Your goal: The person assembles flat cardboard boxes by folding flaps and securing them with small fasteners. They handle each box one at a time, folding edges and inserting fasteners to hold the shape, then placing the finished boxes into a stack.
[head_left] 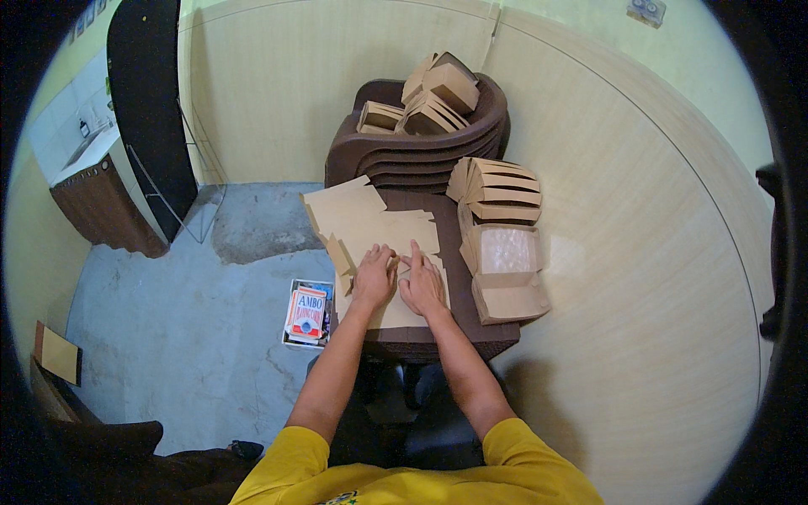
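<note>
A flat tan cardboard box blank point(345, 202) with cut flaps lies over the dark brown seat in front of me. One narrow flap point(339, 255) stands up at its left side. My left hand point(374, 273) rests on the cardboard near its middle, its fingers bent a little with the tips against the sheet. Close beside it, my right hand point(422, 284) also presses on the cardboard. Its index finger is stretched out and points away from me, while the other fingers bend inward. Whether the cardboard is one sheet or several overlapping ones I cannot tell.
Folded cardboard boxes point(505, 189) stand along the right side of the brown seat point(497, 334). More boxes point(450, 87) sit on stacked brown chairs point(404, 156) behind. A white basket point(305, 343) with a printed card pack point(306, 311) is on the floor at left. A pale wall point(640, 278) closes the right.
</note>
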Demonstrator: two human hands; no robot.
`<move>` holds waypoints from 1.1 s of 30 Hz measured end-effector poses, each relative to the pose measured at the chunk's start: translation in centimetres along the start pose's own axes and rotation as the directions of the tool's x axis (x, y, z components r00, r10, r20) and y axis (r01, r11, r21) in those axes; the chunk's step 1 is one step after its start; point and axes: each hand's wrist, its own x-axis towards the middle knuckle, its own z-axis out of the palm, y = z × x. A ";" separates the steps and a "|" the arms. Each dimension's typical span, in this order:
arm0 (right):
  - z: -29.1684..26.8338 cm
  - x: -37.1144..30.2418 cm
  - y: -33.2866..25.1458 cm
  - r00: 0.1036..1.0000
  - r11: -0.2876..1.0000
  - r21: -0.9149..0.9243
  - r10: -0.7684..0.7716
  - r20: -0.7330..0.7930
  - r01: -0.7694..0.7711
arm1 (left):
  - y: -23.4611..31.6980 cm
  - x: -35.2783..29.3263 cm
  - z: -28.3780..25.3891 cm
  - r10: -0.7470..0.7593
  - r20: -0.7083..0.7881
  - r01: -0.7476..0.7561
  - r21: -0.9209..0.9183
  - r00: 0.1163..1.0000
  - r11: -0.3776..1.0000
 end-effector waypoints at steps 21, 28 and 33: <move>-0.4 -0.3 -0.5 0.999 0.993 -0.109 -0.032 0.027 0.035 | 0.8 0.1 -0.7 -0.023 -0.004 0.023 -0.019 1.000 1.000; -0.2 0.4 0.3 0.998 0.993 -0.117 0.013 0.059 -0.006 | 0.0 0.1 0.2 0.034 -0.040 -0.032 0.044 0.999 0.998; 0.4 4.1 2.6 0.960 0.931 0.277 0.269 -0.074 -0.239 | 0.1 0.0 -0.2 0.035 -0.027 -0.034 0.027 0.999 0.999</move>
